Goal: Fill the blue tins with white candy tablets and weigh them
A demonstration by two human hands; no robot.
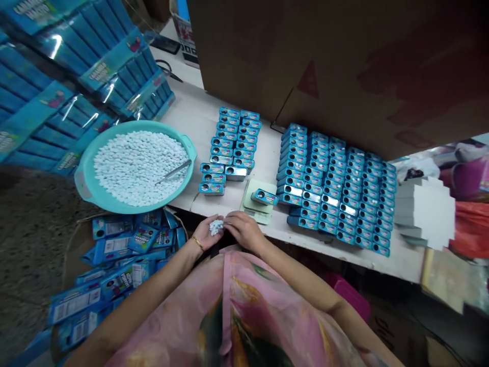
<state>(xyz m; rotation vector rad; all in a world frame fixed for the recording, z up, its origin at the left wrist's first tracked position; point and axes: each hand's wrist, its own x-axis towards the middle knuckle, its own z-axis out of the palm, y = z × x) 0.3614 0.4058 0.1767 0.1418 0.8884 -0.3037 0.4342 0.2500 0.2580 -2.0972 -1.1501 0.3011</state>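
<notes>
My left hand (207, 233) is cupped palm up at the table's front edge, holding a small heap of pale candies (216, 227). Close against it is my right hand (244, 230), fingers bent and together, with the tips at the heap; whatever they may pinch is hidden. Just beyond my right hand, a blue tin (265, 197) lies on a pale green scale (256, 208). To the left stands a wide turquoise basin (84, 171) full of the same candies, with a metal spoon (173, 172) resting in them.
Two columns of blue tins (224, 142) stand mid-table, and a larger block of tins (336, 188) fills the right. A big cardboard box (328, 71) rises behind. Shrink-wrapped packs (87, 66), scissors (170, 70) and a carton of blue packets (122, 255) are at left.
</notes>
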